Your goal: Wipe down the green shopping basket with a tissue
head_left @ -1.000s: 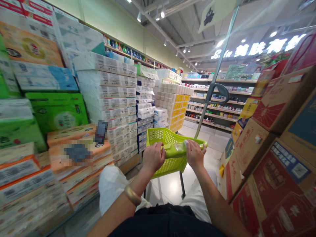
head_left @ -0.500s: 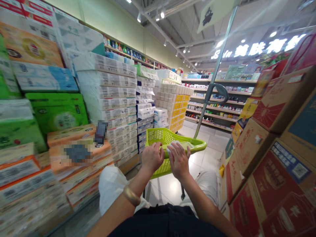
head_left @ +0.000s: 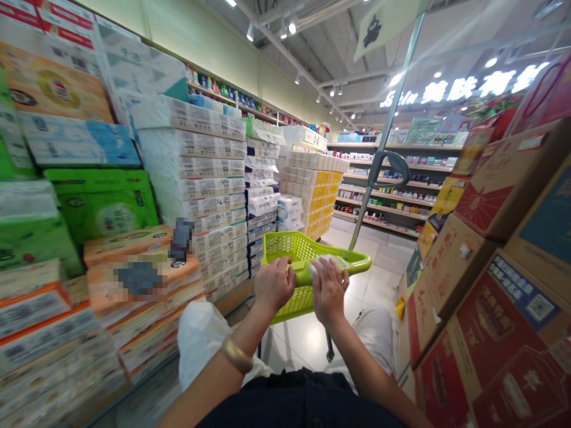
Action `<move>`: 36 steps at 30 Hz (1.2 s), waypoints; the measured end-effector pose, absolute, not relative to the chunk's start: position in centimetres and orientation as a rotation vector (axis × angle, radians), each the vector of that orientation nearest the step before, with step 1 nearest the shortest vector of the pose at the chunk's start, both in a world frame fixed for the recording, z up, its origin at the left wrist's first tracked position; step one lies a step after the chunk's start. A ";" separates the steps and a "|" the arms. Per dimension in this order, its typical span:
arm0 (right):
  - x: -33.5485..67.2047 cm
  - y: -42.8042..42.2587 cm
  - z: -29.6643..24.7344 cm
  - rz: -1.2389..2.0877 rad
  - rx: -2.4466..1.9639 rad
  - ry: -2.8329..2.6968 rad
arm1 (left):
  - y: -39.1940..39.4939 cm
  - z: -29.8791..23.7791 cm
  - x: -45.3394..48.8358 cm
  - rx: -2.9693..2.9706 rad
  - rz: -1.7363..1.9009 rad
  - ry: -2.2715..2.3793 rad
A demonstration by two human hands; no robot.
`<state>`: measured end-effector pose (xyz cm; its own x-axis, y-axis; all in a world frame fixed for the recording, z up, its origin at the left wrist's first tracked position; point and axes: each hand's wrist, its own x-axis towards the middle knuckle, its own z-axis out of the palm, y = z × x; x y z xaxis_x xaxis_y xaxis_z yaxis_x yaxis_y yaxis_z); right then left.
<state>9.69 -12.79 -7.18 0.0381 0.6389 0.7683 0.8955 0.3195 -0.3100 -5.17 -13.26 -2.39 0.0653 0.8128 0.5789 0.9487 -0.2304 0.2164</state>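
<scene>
The bright green shopping cart [head_left: 285,244] is directly in front of me, its perforated basket facing away. My left hand [head_left: 274,285] is wrapped around the left part of its green handle [head_left: 304,274], with a gold bangle on the wrist. My right hand [head_left: 329,290] lies over the handle farther right, fingers bent across the top. A small white wipe [head_left: 314,270], probably tissue or cloth, shows under those fingers against the handle; most of it is hidden. A grey pole [head_left: 363,205] with a loop grip rises from the cart's right side.
Tall stacks of packaged tissue paper [head_left: 212,184] line the left side. Orange packs [head_left: 182,279] lie low at the near left, with blurred patches over them. Cardboard cartons [head_left: 464,255] are piled close on the right. Stocked shelves [head_left: 401,196] stand beyond the tiled floor [head_left: 379,267].
My right hand has slid right along the handle with the white wipe, uncovering more handle between my hands. My left hand keeps its grip, and the cart stays nearly in place.
</scene>
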 end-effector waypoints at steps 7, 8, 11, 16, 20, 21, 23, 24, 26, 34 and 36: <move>9.6 -13.6 -7.4 -0.396 -1.276 -1.855 | -13.2 -2.4 -5.2 -2.136 -0.907 -1.781; 10.7 -13.1 -7.3 -0.385 -1.312 -1.801 | -13.2 -2.4 -5.2 -2.139 -0.902 -1.782; 14.3 -11.2 -7.0 -0.312 -1.489 -1.541 | -13.2 -2.4 -5.2 -2.145 -0.893 -1.789; 16.4 -9.5 -7.3 -0.199 -1.635 -1.323 | -13.2 -2.3 -5.3 -2.147 -0.880 -1.809; 12.8 -11.1 -7.7 -0.291 -1.516 -1.474 | -13.2 -2.3 -5.3 -2.130 -0.882 -1.809; 11.7 -11.8 -7.8 -0.322 -1.461 -1.552 | -13.2 -2.4 -5.3 -2.127 -0.889 -1.801; 9.8 -13.2 -7.8 -0.355 -1.356 -1.709 | -13.2 -2.4 -5.3 -2.122 -0.904 -1.784; 9.2 -13.7 -7.7 -0.362 -1.318 -1.770 | -13.2 -2.5 -5.3 -2.120 -0.911 -1.778; 9.0 -14.1 -7.6 -0.376 -1.280 -1.845 | -13.2 -2.5 -5.3 -2.117 -0.920 -1.774; 16.8 -10.1 -7.7 -0.275 -1.603 -1.388 | -13.1 -2.5 -5.4 -2.138 -0.890 -1.770; 17.7 -9.5 -7.8 -0.228 -1.656 -1.308 | -13.1 -2.5 -5.4 -2.138 -0.893 -1.767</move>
